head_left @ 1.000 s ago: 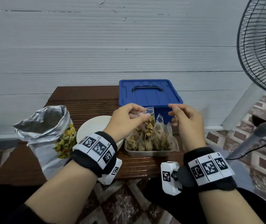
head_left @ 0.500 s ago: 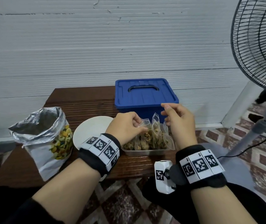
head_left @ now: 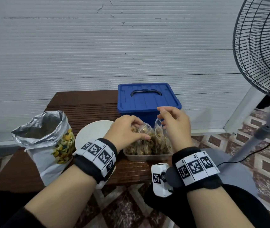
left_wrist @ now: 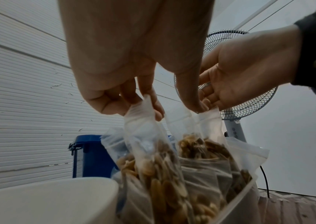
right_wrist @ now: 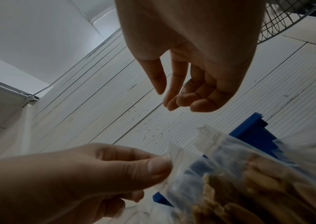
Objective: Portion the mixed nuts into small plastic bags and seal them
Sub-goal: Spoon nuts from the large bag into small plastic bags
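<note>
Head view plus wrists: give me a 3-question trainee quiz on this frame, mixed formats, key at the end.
1. True or false: the blue box has its lid off.
2. Multiple choice: the left hand is A) inside the foil bag, B) pinching the top of a small bag of nuts at the clear tray, C) resting on the white bowl.
3. Fill in: the right hand holds ____.

Key: 1 false, the lid is on, handle up. 2 B. 3 nothing; its fingers hang loosely curled above the bags.
</note>
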Demonstrator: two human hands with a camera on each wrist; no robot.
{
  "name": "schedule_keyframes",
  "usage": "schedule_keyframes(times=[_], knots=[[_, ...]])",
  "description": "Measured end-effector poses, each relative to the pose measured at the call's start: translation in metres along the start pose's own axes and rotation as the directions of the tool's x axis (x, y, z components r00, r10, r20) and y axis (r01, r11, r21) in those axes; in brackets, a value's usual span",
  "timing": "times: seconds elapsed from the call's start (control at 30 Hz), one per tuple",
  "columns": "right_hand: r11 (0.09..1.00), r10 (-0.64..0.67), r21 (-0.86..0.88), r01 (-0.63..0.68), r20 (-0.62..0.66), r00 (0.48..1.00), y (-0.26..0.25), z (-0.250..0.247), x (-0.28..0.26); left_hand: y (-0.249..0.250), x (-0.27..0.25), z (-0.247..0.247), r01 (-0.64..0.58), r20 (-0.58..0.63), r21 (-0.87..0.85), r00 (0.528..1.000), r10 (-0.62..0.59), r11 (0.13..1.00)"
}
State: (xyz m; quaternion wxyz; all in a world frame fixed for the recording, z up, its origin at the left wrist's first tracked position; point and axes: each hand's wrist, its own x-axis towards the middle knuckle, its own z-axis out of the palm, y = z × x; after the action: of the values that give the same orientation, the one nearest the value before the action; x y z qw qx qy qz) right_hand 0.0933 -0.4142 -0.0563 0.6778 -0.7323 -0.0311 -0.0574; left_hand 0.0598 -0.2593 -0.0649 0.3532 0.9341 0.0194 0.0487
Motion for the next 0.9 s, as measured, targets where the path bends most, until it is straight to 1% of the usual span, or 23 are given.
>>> schedule_keyframes(times=[0.2,0.3,0.37,0.43,0.57,0.6,0.67,0.73,0.8,0.87,0.9], knots=[[0.999,0.02,-0.026,-0.019,0.013,1.0,0.001,0.006,0.001,-0.003,-0.004,-0.007,0.007,0.018,-0.048,1.0,-0.006,0.999],[0.999,0.026,-0.034,-0.026,0.014,1.0,0.002,0.007,0.001,-0.008,-0.006,-0.014,0.03,-0.037,-0.116,0.999,-0.035,0.993],[0.999,0.032,-0.033,-0.031,0.014,0.999,0.002,0.007,0.001,-0.013,-0.006,-0.022,0.068,-0.092,-0.153,0.992,-0.082,0.986],[0.999,0.041,-0.021,-0.04,0.016,0.999,0.002,0.008,0.001,-0.021,-0.007,-0.03,0.129,-0.12,-0.167,0.981,-0.15,0.978],[0.999,0.046,-0.011,-0.046,0.019,0.999,0.002,0.008,0.002,-0.047,-0.004,-0.045,0.25,-0.188,-0.106,0.946,-0.266,0.963],[0.999,0.048,-0.01,-0.048,0.019,0.999,0.001,0.008,0.002,-0.053,-0.003,-0.047,0.289,-0.189,-0.082,0.935,-0.299,0.954],[0.999,0.048,-0.005,-0.048,0.016,0.999,0.001,0.009,0.002,-0.066,0.0,-0.047,0.359,-0.118,0.028,0.928,-0.353,0.933],[0.999,0.035,0.0,-0.035,0.013,0.999,-0.001,0.009,0.002,-0.077,0.002,-0.042,0.372,0.011,0.221,0.923,-0.384,0.901],[1.0,0.027,0.0,-0.027,0.015,1.0,-0.002,0.01,0.001,-0.086,0.002,-0.032,0.36,0.139,0.359,0.891,-0.431,0.861],[1.0,0.018,-0.008,-0.018,0.021,1.0,-0.004,0.013,0.001,-0.094,0.003,-0.022,0.349,0.238,0.421,0.848,-0.473,0.837],[1.0,0.012,-0.013,-0.012,0.025,1.0,-0.004,0.014,0.001,-0.097,0.004,-0.017,0.345,0.266,0.444,0.83,-0.489,0.827]])
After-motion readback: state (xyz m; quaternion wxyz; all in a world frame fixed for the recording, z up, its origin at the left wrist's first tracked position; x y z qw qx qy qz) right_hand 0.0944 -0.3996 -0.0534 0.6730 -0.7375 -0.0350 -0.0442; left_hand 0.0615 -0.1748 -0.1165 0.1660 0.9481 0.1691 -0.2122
